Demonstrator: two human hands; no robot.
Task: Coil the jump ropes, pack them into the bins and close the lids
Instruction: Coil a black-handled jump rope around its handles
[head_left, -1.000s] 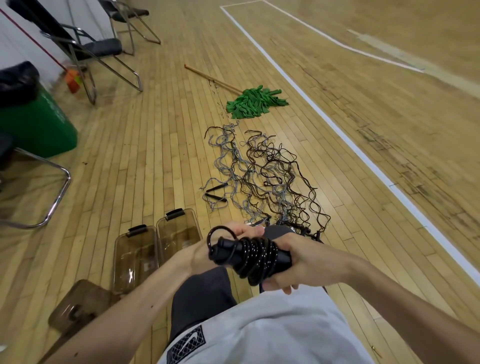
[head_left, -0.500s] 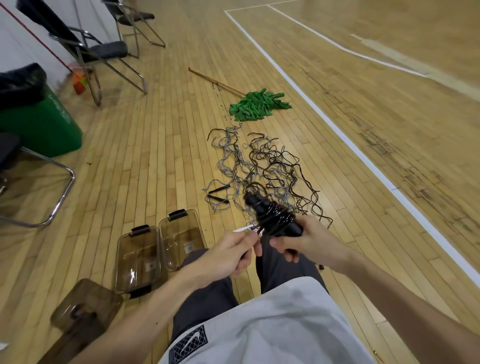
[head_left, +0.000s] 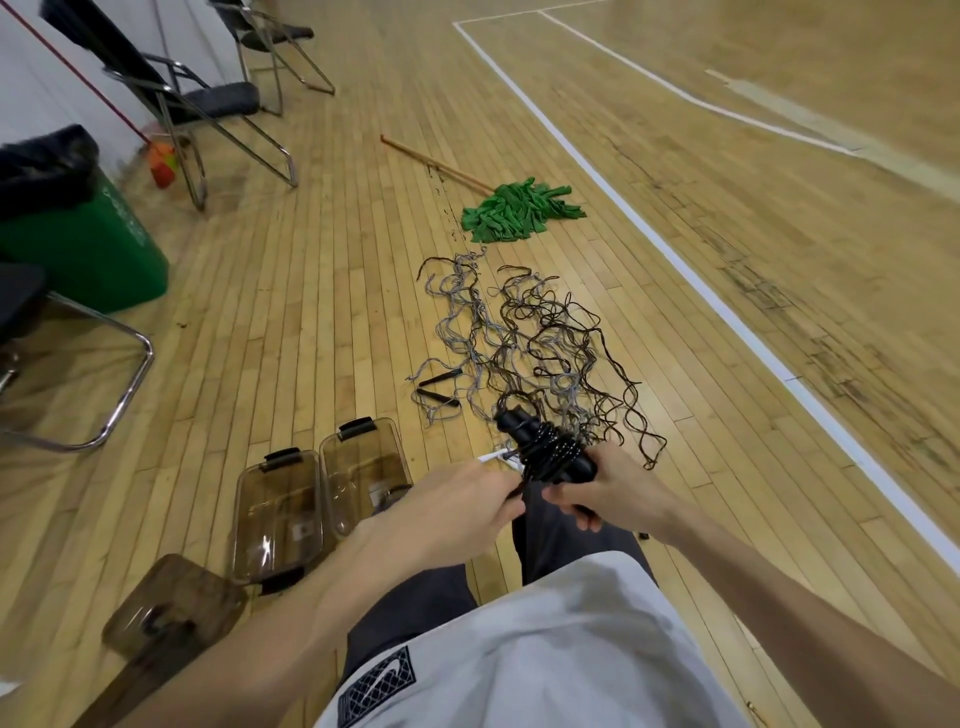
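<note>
Loose lid (head_left: 174, 603) lay nearest on the floor, off its bin, so packing was judged not yet started for this rope; both forearms reached forward over the lap, wrists close together. Left grip (head_left: 457, 514) was palm down, fingers curled, pinching a dark strand just under the bundle; a thin white piece showed by its fingertips, couldn't tell what. Right grip (head_left: 618, 493) was wrapped round the near end of the coiled rope (head_left: 550, 449), which was held in the air above the knees, far end tilted up and away.

Handling, as a judgement: bundle light; handles stiff, cord springy and fairly slick, so the wraps would want to unwind if released; best hold was across handles and wraps together, never by the tail alone; tail looked to need tucking before letting go.

Two tinted bins (head_left: 278, 514) stood side by side on the floor just left of the hands, looked open; contents hard to read through the plastic.

Further out, the pile of ropes (head_left: 530, 343) lay tangled, grey and dark cords crossed, a pair of black handles (head_left: 439, 387) at its left edge; likely to snag, so lift by a handle and draw out slowly. Mop (head_left: 517, 210) lay beyond; folding chairs (head_left: 208, 98) and a green trash can (head_left: 88, 239) far left.
</note>
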